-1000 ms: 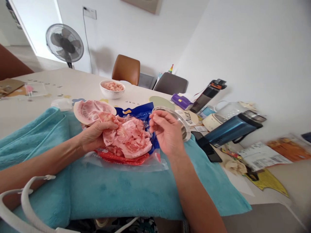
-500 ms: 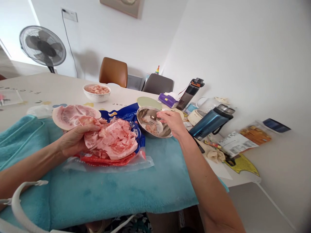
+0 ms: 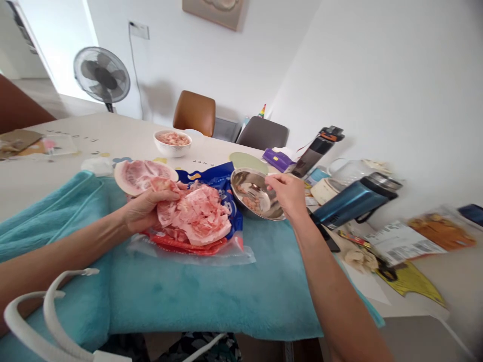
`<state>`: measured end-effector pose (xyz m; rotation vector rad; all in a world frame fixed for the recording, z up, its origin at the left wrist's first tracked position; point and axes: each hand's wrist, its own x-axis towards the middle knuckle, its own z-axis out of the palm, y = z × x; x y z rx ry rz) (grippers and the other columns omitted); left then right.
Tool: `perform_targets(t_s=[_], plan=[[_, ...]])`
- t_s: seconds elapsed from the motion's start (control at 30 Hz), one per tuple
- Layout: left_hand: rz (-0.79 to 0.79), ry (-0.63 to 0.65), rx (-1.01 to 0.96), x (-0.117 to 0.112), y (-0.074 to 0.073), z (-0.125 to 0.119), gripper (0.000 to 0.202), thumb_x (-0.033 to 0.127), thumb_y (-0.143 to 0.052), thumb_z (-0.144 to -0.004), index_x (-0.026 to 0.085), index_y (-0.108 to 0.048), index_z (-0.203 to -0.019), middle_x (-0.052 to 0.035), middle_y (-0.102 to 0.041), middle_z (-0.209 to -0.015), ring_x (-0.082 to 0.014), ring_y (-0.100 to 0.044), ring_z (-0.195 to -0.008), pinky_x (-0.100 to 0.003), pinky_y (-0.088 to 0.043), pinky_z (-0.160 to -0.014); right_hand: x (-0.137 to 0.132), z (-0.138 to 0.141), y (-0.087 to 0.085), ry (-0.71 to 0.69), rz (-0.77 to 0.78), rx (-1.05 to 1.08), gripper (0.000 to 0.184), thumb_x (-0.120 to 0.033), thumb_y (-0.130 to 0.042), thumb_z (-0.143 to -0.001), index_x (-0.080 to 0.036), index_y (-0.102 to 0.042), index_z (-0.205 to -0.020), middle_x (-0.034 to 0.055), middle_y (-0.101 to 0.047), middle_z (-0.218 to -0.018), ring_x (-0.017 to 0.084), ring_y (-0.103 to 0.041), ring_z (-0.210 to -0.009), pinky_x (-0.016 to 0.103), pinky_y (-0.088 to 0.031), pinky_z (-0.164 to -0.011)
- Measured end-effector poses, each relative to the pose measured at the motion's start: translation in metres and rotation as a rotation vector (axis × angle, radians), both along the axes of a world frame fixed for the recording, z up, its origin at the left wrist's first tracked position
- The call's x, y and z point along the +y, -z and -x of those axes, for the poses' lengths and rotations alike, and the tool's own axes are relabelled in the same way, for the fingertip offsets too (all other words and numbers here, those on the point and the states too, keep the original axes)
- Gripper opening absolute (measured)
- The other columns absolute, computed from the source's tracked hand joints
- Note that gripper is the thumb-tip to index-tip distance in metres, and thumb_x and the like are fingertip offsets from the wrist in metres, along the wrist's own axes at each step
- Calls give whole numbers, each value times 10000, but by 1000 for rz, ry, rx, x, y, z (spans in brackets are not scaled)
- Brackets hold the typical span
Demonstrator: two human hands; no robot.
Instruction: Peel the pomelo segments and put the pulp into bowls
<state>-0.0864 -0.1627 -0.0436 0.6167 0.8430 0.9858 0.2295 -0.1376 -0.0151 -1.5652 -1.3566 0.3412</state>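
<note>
My left hand [image 3: 147,208] is closed on a piece of pink pomelo [image 3: 166,186], thumb on top. Directly beside it, a heap of torn pomelo peel and membrane [image 3: 206,213] lies on a blue and red plastic bag [image 3: 236,216]. Behind my left hand rests a hollowed pomelo rind half [image 3: 124,176]. My right hand [image 3: 289,191] is at the right rim of a steel bowl [image 3: 275,213], thumb and fingertips pinched together; what they hold, if anything, cannot be made out. Some pale pink pulp pieces [image 3: 251,202] lie in that bowl.
A white bowl [image 3: 171,150] of pink pulp stands farther back. Under the bag is a teal towel [image 3: 211,296]. To the right are a blue flask [image 3: 350,201], a dark bottle [image 3: 315,151], a purple tissue pack [image 3: 278,160] and several packets. A white curved frame [image 3: 49,306] is at lower left.
The view has swung left, so everything appears farther right. My right hand's fingers, stretched over the steel bowl before, are now drawn into a pinch. My left hand keeps its hold.
</note>
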Motion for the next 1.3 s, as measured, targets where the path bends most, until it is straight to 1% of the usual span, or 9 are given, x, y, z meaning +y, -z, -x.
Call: perform_targets(t_s=[0.13, 0.23, 0.33, 0.47, 0.7, 0.83, 1.07, 1.17, 1.3], plan=[[-16, 35, -37, 2, 3, 1, 323, 7, -659, -693, 123, -666, -995, -93, -740, -892, -213, -728, -782, -315, -612, -723, -11, 35, -2, -106, -120, 35, 395, -284, -672, -710, -187, -689, -1093, 90, -729, -1053, 213, -679, -873, 368, -534, -766], [-34, 38, -43, 2, 3, 1, 334, 14, -674, -685, 134, -669, -997, -78, -741, -892, -200, -725, -793, -303, -602, -751, -28, 78, -7, -242, -105, 75, 292, -343, -616, -803, -207, -692, -1049, 54, -730, -965, 150, -640, -650, 287, -496, -556], [-72, 18, -15, 2, 5, 2, 368, 26, -702, -661, 150, -668, -1006, -57, -740, -878, -185, -716, -765, -299, -593, -732, -40, 118, -5, -494, 48, -38, 182, -326, -633, -810, -199, -719, -906, 11, -716, -779, 133, -621, -651, 272, -489, -618], [-194, 29, 20, 3, 10, 3, 392, 63, -753, -639, 154, -672, -1011, -53, -739, -861, -177, -705, -746, -287, -573, -709, -42, 147, 10, -663, 165, -48, 184, -257, -673, -772, -177, -696, -936, 28, -728, -929, 131, -623, -734, 270, -483, -687], [-330, 27, 119, -5, 13, -3, 389, 97, -778, -633, 168, -663, -998, -8, -693, -756, -139, -654, -678, -234, -512, -624, -45, 148, 28, -617, 146, -36, 73, -156, -602, -766, -190, -657, -801, -3, -703, -780, 143, -622, -714, 279, -466, -663], [-358, 11, 180, -6, 13, -6, 349, 97, -773, -646, 160, -671, -974, -6, -680, -768, -138, -647, -730, -234, -508, -673, -50, 147, 34, -548, 38, -53, 104, -149, -588, -788, -200, -660, -843, 23, -726, -864, 164, -653, -781, 308, -504, -723], [-259, 122, 110, -2, 11, -7, 204, 78, -746, -609, 115, -692, -802, -46, -682, -725, -157, -651, -706, -255, -522, -681, -49, 143, 42, -532, -175, -281, 153, -145, -551, -812, -205, -681, -866, 56, -743, -899, 184, -677, -830, 324, -534, -759], [-201, 132, 97, -2, 7, -7, 153, 63, -741, -588, 111, -666, -712, -52, -681, -706, -150, -642, -655, -261, -522, -661, -48, 142, 40, -575, -68, -151, 137, -165, -578, -798, -206, -691, -862, 44, -744, -880, 171, -679, -770, 323, -544, -721], [-145, 159, 5, -2, 5, -4, 135, 55, -723, -603, 120, -645, -693, -59, -692, -704, -160, -651, -649, -293, -527, -693, -49, 142, 34, -657, 183, 284, 69, -244, -651, -770, -196, -676, -812, 1, -713, -732, 127, -640, -559, 294, -549, -570]])
